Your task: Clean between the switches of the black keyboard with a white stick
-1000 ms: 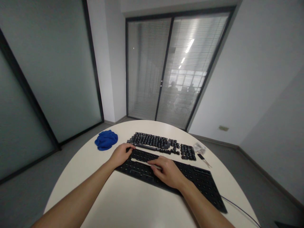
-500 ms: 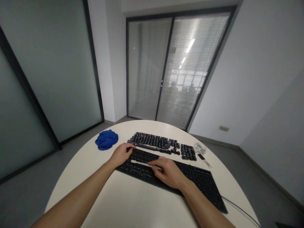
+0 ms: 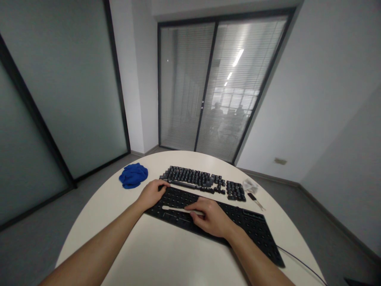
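Two hands over a keyboard with its keycaps off

A black keyboard base (image 3: 258, 227) lies slantwise on a round, pale table (image 3: 139, 250), its keycap positions bare. The right hand (image 3: 212, 214) pinches a slim, pale stick (image 3: 176, 209) between thumb and fingers, its free end pointing left over the base. The left hand (image 3: 151, 193) is bent over the base's far left corner; whether it grips the edge or only rests there, I cannot tell.

Just beyond the base, loose keycaps (image 3: 190, 175) sit in keyboard order. They are so near that, if the base slid away from the person, it could likely push them out of order; the left fingers, close to the nearest caps, might nudge some too. Pressing hard with the stick could scratch or catch the exposed parts, and a tug on the cable (image 3: 299, 261) at the right might swing the base round.

The right hand hides the stick's rear end, and its tip is too small to show bristles or whether it touches the base. The right forearm covers part of the near edge. Keycap lettering is unreadable, and the cable runs out of view at the lower right
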`<act>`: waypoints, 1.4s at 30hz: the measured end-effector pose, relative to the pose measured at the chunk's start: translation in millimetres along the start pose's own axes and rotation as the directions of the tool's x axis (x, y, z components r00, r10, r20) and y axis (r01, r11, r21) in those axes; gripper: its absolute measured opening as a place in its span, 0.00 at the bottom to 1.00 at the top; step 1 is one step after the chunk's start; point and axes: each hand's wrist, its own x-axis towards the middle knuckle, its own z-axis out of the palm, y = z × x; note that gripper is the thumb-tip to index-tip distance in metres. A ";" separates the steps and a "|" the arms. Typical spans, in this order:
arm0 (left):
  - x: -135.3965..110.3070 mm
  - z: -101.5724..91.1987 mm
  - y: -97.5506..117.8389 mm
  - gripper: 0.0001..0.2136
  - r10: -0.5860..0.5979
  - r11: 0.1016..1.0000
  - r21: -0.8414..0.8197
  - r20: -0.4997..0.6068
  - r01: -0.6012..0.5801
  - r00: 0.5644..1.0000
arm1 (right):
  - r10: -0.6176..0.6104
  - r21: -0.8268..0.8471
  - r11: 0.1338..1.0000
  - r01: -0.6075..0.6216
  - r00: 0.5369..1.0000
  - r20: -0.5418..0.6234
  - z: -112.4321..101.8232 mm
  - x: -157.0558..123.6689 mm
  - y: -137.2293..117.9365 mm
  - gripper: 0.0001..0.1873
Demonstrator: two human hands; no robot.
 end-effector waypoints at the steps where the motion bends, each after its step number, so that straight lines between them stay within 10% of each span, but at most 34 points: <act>1: 0.0 -0.2 0.4 0.12 0.000 1.000 -0.004 0.001 0.000 1.000 | 0.000 0.003 1.000 0.000 1.000 -0.001 -0.2 0.0 -0.3 0.16; 42: 1.3 0.5 -2.5 0.12 0.021 1.000 0.011 -0.003 -0.021 1.000 | -0.053 0.037 0.998 0.052 0.998 0.031 -1.0 -1.3 0.8 0.17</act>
